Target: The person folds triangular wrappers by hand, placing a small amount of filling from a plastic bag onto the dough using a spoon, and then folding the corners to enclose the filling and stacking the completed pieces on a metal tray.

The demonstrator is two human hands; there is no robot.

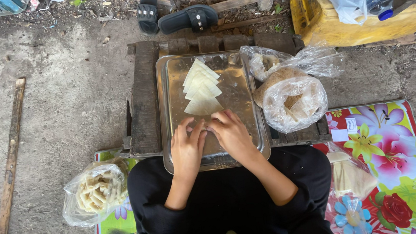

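Observation:
A metal tray lies on a dark wooden pallet. On the tray, a row of overlapping pale triangular dough sheets runs away from me. My left hand and my right hand rest side by side on the tray's near half, fingertips meeting just below the nearest triangle. The fingers are curled down over something small between them, which is hidden.
A clear bag of flat wrappers sits right of the tray, another bag behind it. A bag of rolled pieces lies at my left knee. A flowered mat, a yellow container and black sandals surround the pallet.

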